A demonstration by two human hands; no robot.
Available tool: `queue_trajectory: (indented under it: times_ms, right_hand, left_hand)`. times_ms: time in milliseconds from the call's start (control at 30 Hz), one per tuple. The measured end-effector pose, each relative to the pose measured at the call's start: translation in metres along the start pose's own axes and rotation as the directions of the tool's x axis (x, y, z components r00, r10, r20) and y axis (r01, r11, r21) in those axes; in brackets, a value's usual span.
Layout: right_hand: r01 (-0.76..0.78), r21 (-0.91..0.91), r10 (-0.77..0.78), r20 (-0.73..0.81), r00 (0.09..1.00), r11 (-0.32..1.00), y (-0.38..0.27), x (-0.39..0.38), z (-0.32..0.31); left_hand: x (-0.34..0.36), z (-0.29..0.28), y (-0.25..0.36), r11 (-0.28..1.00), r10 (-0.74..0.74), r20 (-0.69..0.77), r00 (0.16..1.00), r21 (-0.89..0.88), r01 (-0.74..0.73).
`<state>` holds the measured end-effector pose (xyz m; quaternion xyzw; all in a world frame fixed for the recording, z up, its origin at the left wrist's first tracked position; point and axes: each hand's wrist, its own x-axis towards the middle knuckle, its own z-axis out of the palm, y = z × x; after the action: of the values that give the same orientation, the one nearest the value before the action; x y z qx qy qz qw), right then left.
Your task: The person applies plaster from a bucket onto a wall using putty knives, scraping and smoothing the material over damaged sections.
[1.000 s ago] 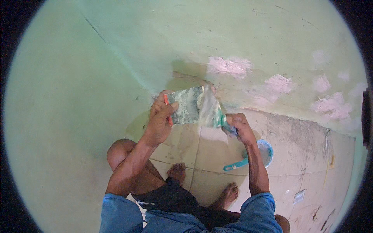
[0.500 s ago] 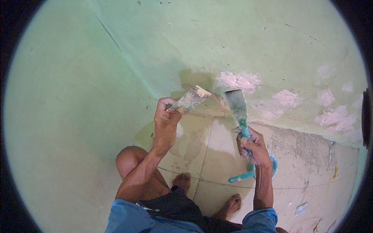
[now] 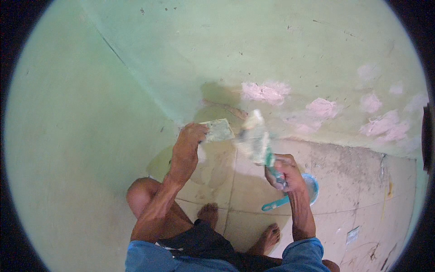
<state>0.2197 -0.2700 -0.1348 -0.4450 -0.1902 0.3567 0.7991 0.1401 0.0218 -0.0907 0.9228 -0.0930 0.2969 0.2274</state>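
My left hand [image 3: 185, 147] is closed round a putty knife whose flat, smeared blade [image 3: 219, 130] points right; its handle is hidden in the fist. My right hand [image 3: 285, 172] grips a second putty knife [image 3: 270, 159] by its green handle. That knife's blade, blurred by motion, is tilted up and left and carries pale putty [image 3: 254, 119] near its tip. The two blades are close together, just in front of the wall. Below my right wrist, a blue dipper [image 3: 274, 203] with a long handle lies on the floor, partly covered by my forearm.
Pink-white filler patches [image 3: 266, 92] mark the green wall [image 3: 281, 50], with a brown unfilled groove [image 3: 226, 108] left of them. A wall corner [image 3: 122, 61] runs down on the left. Dusty beige floor tiles [image 3: 253, 190] lie below, with a small packet [image 3: 352, 235] at right.
The right putty knife has swung left towards the left one, and putty now shows on its blade. The left blade has turned flatter, its putty edge no longer showing.
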Motion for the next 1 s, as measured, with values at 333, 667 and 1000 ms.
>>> queue_trajectory:
  times_ms: [333, 667, 1000]
  right_hand:
    - [0.126, -0.741, -0.574, -0.388, 0.721, 0.66, -0.03, -0.007, -0.023]
    - [-0.234, -0.834, -0.551, 0.099, 0.828, -0.5, -0.035, 0.036, -0.039]
    - [-0.202, -0.749, -0.55, 0.249, 0.797, -0.631, -0.037, 0.069, -0.045]
  left_hand:
    - [-0.009, -0.095, 0.048, 0.923, -0.269, -0.364, 0.892, -0.361, 0.131]
    - [-0.037, -0.106, 0.062, 0.922, -0.202, -0.499, 0.843, -0.387, -0.008]
    - [-0.058, -0.133, 0.062, 0.88, -0.197, -0.251, 0.948, -0.472, 0.058]
